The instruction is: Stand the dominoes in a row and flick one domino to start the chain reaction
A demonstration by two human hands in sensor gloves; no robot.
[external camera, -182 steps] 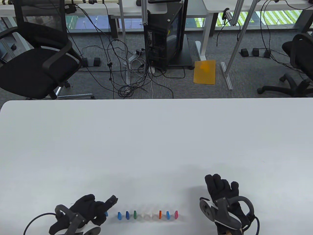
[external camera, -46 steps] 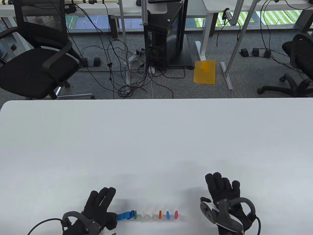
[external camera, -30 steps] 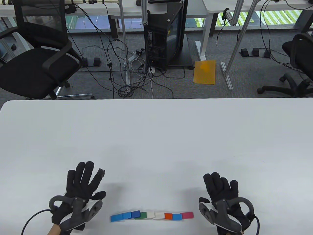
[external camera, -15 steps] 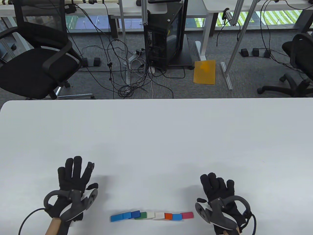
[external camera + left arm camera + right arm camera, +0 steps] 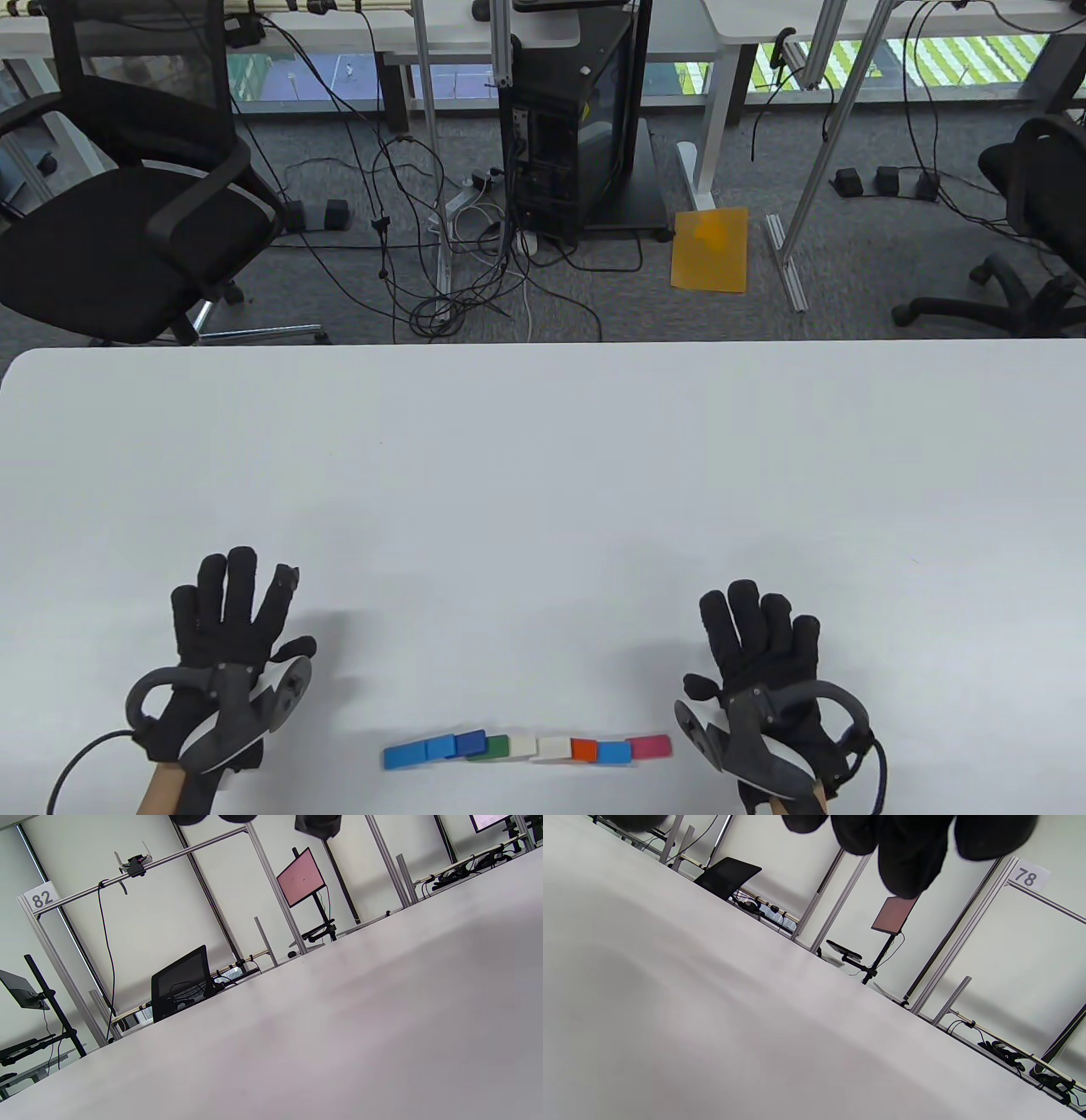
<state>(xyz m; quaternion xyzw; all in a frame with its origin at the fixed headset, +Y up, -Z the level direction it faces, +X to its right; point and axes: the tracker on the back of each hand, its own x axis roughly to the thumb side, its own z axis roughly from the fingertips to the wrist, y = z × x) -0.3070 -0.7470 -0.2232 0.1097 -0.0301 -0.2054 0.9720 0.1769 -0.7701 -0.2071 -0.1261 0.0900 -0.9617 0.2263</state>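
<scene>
Several dominoes [image 5: 526,749] lie toppled in an overlapping row near the table's front edge, from a blue domino [image 5: 405,755] at the left through green, white, orange and blue ones to a pink domino [image 5: 650,746] at the right. My left hand [image 5: 231,613] hovers flat with fingers spread, well left of the row and touching none of it. To the right of the pink end my right hand [image 5: 758,632] is also flat with straight fingers, holding nothing. The wrist views show only fingertips [image 5: 903,853] over bare table.
The white table [image 5: 543,475] stretches wide behind the row. Beyond its far edge are a black office chair [image 5: 127,221], tangled cables and a computer tower [image 5: 577,127] on the floor.
The left hand flicked the leftmost domino and the whole standing row fell to the right. The left hand then opened and drew back to the left; the right hand shifted slightly.
</scene>
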